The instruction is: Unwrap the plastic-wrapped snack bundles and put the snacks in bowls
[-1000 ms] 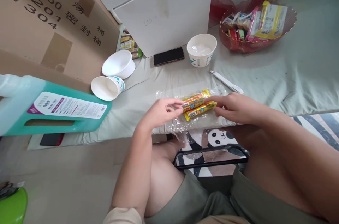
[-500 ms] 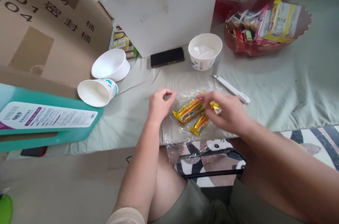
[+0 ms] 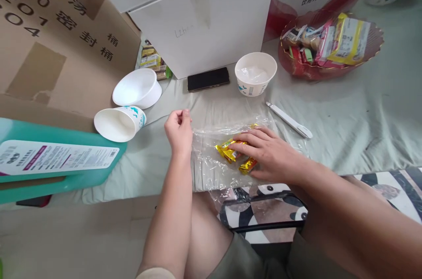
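Observation:
My left hand (image 3: 180, 132) is closed, thumb against curled fingers, at the upper left corner of a clear plastic bag (image 3: 206, 162), which stretches toward it; the pinched edge itself is hard to see. My right hand (image 3: 272, 151) lies palm down with fingers stretched over yellow-wrapped snack bars (image 3: 226, 150), partly covering them. A shorter end of another yellow snack bar (image 3: 247, 165) shows below its fingers. The bars lie on or in the bag, I cannot tell which. The bag's lower part hangs over the table's front edge.
A white cutter (image 3: 289, 120) lies to the right. Behind are a paper bowl (image 3: 256, 88) with clear plastic inside, a phone (image 3: 208, 79) and a red bowl (image 3: 303, 70) of packaged snacks. Two white containers, a tipped paper cup (image 3: 115, 125) and a bowl (image 3: 136, 88), lean left near a green jug (image 3: 108, 169).
My left hand has moved left and closed, and the bag spreads out with it. My right hand has gone from a bent-finger hold to lying flat over the snack bars.

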### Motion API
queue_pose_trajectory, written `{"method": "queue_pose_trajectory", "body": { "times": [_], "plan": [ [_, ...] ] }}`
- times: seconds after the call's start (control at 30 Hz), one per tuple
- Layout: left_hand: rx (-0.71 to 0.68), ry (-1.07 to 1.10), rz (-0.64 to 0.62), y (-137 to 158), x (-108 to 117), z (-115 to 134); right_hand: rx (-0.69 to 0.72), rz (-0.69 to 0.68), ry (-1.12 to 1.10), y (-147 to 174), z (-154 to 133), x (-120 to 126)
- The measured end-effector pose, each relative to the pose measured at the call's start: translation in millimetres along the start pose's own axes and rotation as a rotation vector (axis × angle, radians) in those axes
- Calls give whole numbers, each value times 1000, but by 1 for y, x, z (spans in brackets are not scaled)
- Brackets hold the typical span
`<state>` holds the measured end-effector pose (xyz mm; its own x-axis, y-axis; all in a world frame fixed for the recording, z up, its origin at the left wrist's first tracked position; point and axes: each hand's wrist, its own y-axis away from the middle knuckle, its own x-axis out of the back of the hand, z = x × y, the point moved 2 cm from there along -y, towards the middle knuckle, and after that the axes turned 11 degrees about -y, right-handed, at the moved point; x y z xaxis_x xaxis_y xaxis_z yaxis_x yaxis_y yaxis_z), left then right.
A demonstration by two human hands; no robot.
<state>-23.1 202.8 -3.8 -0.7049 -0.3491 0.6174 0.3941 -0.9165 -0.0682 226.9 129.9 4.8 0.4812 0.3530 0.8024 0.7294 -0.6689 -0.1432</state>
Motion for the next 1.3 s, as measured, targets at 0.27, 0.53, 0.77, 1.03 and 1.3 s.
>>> {"method": "queue_pose_trajectory", "body": {
  "times": [0.27, 0.53, 0.77, 1.03, 1.3],
  "plan": [
    [74, -215, -179, 24, 2, 4, -290, 158, 74, -1, 9, 2],
    [17, 207, -613, 57, -25, 32, -427, 222, -101, -4, 19, 4],
    [298, 509, -542, 49, -29, 39, -537, 341, -305, -4, 28, 10],
    [514, 978, -788, 60, -24, 52, -483, 376, -437, -5, 24, 8],
    [505, 985, -727, 60, -24, 59, -413, 479, -926, -9, 22, 6]
  ]
}}
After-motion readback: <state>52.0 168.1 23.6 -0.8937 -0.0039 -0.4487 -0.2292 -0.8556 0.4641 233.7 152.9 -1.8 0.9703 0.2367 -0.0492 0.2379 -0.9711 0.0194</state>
